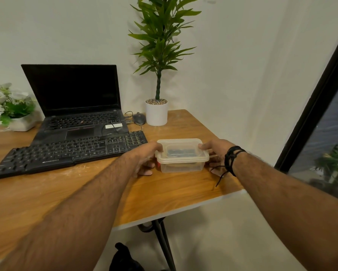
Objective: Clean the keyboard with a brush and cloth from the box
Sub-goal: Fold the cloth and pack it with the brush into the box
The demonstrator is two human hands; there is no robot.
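Note:
A clear plastic box [182, 157] with its lid on stands on the wooden table [86, 192], right of a black keyboard [70, 153]. Something dark shows through the lid and a bit of red shows at the box's lower left; I cannot make out a brush or cloth. My left hand [146, 159] grips the box's left end, thumb on the lid's edge. My right hand [215, 155] grips the right end, thumb on the lid corner, fingers curled under the rim.
An open black laptop [76, 106] sits behind the keyboard, with a mouse [139, 118] and cable beside it. A tall plant in a white pot [156, 112] stands behind the box, a flower pot [17, 118] at far left. The table's right edge is near my right wrist.

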